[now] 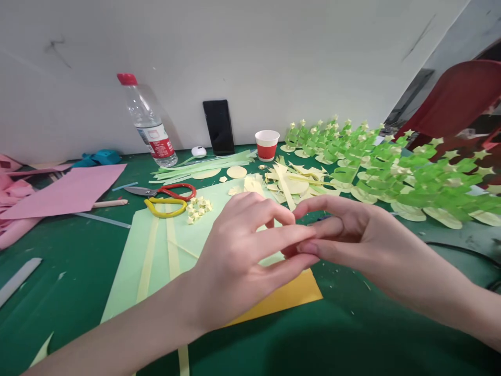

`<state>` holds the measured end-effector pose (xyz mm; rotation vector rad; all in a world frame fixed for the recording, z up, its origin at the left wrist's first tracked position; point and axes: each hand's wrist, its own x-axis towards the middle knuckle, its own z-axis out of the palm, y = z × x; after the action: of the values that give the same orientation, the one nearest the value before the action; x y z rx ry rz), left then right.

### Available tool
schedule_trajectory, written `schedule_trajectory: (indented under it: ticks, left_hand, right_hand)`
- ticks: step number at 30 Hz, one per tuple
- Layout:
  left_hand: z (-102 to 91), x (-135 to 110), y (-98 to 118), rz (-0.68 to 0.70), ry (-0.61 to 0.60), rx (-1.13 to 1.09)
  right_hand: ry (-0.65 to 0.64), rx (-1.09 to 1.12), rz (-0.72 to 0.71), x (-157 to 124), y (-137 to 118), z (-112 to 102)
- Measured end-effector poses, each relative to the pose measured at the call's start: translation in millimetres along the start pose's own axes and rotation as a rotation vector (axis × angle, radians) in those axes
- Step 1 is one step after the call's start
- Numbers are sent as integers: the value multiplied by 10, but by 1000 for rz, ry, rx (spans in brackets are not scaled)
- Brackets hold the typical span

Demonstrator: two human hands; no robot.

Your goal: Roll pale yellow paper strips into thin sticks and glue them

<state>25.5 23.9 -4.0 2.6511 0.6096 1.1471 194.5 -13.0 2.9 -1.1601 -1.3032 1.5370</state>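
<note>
My left hand (pixel 238 250) and my right hand (pixel 352 235) meet above a light green paper sheet (pixel 164 250) on the green table. The fingertips of both hands are pinched together at one spot; whatever they hold is too small to make out. A small heap of pale yellow paper stars (pixel 199 208) lies just beyond my left hand. An orange-yellow sheet (pixel 289 295) sticks out from under the green paper below my hands.
Red-handled scissors (pixel 164 191) and yellow-handled scissors (pixel 165 208) lie at the left. Behind stand a water bottle (pixel 148 122), a black phone (pixel 218 127) and a red paper cup (pixel 266 144). Several green paper trees (pixel 391 167) fill the right. Pink paper (pixel 66 190) lies far left.
</note>
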Motion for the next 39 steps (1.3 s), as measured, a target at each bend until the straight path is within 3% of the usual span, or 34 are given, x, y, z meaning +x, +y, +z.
schedule_trajectory:
  ticks: [7,20,28,35,39]
  left_hand:
    - [-61,2,-36,33,17,-13]
    - [-72,-42,8,82,79,209]
    - [-36,-33,-77,-76,71,80]
    - [-45,-47,-112,160,63,336]
    - [-54,-39,-93,165,70,366]
  right_hand:
    - [44,-21,-6,-8,-44,-8]
    - [-2,161,-25,-30,31,25]
    - [-41,259,19,-36,25,-20]
    - [13,246,27,-3,2,4]
    - [10,191,5,-22,20,-9]
